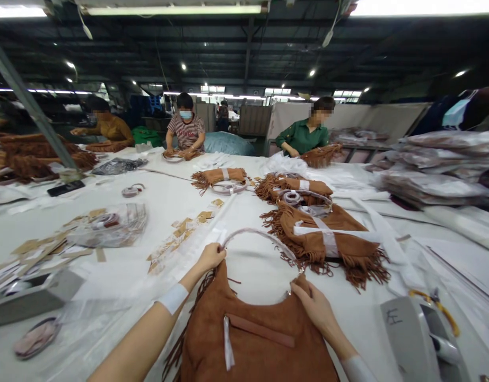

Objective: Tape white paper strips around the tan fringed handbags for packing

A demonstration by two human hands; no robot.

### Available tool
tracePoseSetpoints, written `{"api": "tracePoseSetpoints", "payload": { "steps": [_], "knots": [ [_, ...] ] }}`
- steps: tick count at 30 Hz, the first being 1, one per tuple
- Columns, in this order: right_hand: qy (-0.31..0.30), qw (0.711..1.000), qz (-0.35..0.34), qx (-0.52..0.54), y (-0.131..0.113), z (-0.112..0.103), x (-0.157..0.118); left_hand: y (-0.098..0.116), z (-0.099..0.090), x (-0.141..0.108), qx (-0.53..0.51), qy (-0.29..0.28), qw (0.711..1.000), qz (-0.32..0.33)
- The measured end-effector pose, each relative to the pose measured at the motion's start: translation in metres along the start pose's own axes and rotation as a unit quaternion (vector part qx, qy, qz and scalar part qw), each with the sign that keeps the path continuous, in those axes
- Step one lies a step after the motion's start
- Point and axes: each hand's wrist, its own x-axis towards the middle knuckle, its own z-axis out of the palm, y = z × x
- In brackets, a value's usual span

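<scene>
L hand (pixel 211 257) closed on bag (pixel 264 363) at strap (pixel 264 232) base. R hand (pixel 315 305) pinches its opp. corner. More bags (pixel 350 225) on tbl (pixel 254 278) beyond.

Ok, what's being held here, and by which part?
The nearest bag, by its top corners, where the handle joins: left hand at one, right hand at the other.
</scene>
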Motion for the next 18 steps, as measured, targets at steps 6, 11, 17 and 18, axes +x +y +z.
{"api": "tracePoseSetpoints", "payload": {
  "steps": [6,11,17,18],
  "knots": [
    [-0.005,0.999,0.029,-0.024,0.000,0.013,0.031,0.013,0.002,0.026,-0.034,0.029,0.999,-0.010],
    [-0.003,1.000,0.029,-0.001,0.007,0.014,0.027,0.003,0.005,0.013,-0.111,-0.016,0.994,0.011],
    [0.020,0.995,-0.020,0.097,-0.010,-0.015,-0.017,-0.002,-0.022,-0.046,-0.228,-0.139,0.962,0.063],
    [0.033,0.993,-0.033,0.110,-0.017,-0.022,-0.028,0.002,-0.032,-0.059,-0.256,-0.141,0.953,0.077]
  ]
}}
